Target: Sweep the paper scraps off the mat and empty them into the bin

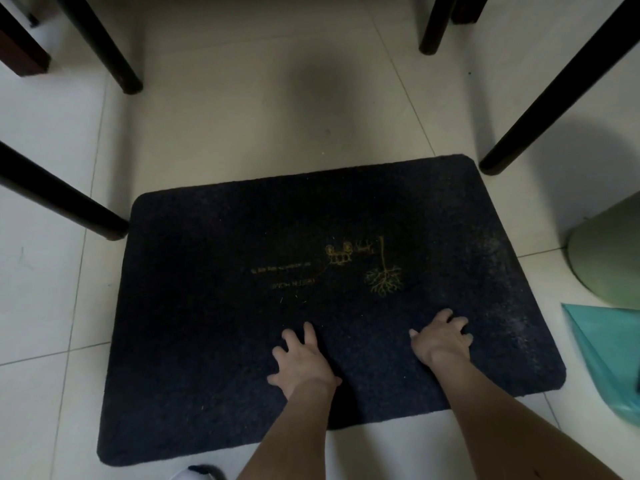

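Observation:
A dark navy mat [214, 341] with small yellow embroidery [382, 271] lies on the pale tiled floor. My left hand [303, 362] rests flat on the mat near its front edge, fingers spread and holding nothing. My right hand [441, 337] presses on the mat a little to the right, with its fingers curled downward and nothing visible in them. No paper scraps show on the mat. A pale green bin [609, 258] stands on the floor just past the mat's right edge.
Black chair or table legs [100, 43] [62, 199] [561, 84] [436, 22] ring the mat at the left, back and right. A teal plastic sheet or dustpan [609, 358] lies at the right, below the bin. A white shoe tip [199, 474] shows at the bottom edge.

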Available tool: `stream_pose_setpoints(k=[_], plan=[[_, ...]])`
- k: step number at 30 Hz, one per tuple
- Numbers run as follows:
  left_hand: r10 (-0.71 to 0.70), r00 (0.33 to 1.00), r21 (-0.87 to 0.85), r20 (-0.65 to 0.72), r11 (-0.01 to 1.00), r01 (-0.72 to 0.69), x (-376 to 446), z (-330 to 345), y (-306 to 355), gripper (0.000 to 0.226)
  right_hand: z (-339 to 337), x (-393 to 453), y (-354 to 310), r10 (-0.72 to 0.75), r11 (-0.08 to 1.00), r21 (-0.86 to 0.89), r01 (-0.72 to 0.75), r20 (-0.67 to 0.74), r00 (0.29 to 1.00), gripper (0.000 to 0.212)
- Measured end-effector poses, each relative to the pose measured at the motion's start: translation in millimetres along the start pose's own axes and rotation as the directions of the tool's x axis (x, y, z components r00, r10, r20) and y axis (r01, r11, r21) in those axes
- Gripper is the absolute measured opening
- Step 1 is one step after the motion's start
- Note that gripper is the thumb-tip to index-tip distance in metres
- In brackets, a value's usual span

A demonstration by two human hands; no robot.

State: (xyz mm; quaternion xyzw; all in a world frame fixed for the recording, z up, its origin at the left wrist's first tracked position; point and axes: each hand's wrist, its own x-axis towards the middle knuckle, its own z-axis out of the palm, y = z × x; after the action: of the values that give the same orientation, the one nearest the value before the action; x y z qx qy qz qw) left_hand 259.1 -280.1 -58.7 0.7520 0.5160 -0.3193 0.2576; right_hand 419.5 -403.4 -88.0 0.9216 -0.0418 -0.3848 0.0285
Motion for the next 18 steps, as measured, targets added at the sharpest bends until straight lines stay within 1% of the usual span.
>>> stream_pose_setpoints(k=[8, 13, 15, 18], plan=[[-0.011, 1.0, 0.009, 0.009, 1.0, 0.01, -3.8, 2.9, 1.5, 0.113, 1.5, -1.0, 6.7, -0.022, 1.0, -0.004, 0.022, 0.0, 1.0, 0.088], [-0.026, 0.999, 0.044, 0.03, 0.999, 0.024, -4.5, 4.1, 4.4, 0.118, 1.1, -3.0, 6.5, -0.025, 1.0, -0.013, 0.025, 0.006, 1.0, 0.088], [-0.04, 0.997, 0.06, 0.069, 0.998, 0.036, -4.6, 0.2, 6.8, 0.12, -0.4, -3.2, 6.9, -0.021, 1.0, -0.001, 0.021, 0.015, 1.0, 0.089], [-0.064, 0.982, 0.048, 0.177, 0.997, 0.056, -5.3, -14.2, 9.8, 0.12, -9.5, -7.0, 6.5, -0.007, 0.999, 0.047, 0.004, 0.057, 0.998, 0.088]])
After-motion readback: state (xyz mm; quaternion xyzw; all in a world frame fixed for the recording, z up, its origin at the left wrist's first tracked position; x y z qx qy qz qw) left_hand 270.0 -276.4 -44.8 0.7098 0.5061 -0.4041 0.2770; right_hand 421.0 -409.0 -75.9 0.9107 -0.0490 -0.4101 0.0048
